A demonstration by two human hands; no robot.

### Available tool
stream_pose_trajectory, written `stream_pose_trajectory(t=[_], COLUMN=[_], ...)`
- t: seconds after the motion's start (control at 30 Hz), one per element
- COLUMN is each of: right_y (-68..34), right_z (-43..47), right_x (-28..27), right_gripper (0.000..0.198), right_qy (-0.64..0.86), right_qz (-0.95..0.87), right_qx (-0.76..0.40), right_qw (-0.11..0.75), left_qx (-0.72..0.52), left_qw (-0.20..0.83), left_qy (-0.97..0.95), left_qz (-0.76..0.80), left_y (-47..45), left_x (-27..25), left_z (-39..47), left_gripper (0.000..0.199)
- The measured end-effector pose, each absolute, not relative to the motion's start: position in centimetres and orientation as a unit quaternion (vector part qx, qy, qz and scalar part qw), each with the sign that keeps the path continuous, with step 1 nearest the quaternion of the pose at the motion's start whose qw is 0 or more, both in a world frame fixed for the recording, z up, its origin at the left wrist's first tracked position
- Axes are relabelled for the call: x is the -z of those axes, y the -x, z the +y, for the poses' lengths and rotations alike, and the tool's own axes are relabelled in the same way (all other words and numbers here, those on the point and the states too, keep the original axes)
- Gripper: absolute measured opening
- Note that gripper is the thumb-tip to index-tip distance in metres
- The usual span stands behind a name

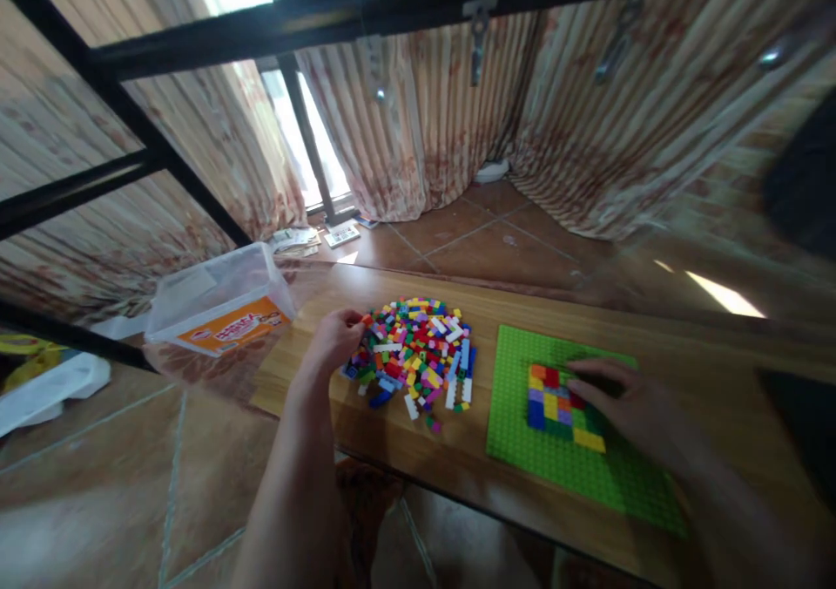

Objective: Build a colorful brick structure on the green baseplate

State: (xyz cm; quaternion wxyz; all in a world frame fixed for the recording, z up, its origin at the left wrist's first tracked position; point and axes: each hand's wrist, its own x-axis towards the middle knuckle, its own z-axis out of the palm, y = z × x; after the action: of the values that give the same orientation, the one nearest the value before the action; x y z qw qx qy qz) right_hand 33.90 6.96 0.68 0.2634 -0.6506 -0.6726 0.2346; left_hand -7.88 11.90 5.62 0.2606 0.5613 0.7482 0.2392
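Left hand point(338, 338) near frame centre, fingers narrowed at left edge of brick pile point(418, 345), grip unclear, right hand point(630, 397) lower right, fingers bent by joined bricks point(550, 406) on green board point(509, 415), hold unclear, plastic tub point(235, 325) left, curtains point(418, 127) above

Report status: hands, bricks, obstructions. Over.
Left hand at pile's left edge, grip unclear. Right hand at joined bricks on green plate, contact unclear. No blockage seen; bin left of pile.
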Motion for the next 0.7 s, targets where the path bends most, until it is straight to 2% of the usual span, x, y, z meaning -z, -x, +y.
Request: stream_pose_trajectory(t=[0.37,0.57,0.7], right_y=[-33.0,-33.1,-33.1], right_z=[7.1,7.4,7.4], right_x=[-2.5,-2.5,-2.5], right_gripper=[0.027,0.031,0.030], right_qy=[0.616,0.629,0.629], right_qz=[-0.670,-0.646,-0.644], right_qx=[-0.271,-0.278,-0.278], right_qw=[0.312,0.330,0.336], left_qx=[-0.276,-0.347,-0.406], left_qw=[0.318,0.305,0.360], left_qy=[-0.552,-0.540,-0.548], left_qz=[0.719,0.704,0.636], left_y=[5.6,4.7,3.1], left_x=[-6.0,-7.0,-7.7], left_z=[12.6,12.6,11.6], left_gripper=[0.032,0.040,0.038])
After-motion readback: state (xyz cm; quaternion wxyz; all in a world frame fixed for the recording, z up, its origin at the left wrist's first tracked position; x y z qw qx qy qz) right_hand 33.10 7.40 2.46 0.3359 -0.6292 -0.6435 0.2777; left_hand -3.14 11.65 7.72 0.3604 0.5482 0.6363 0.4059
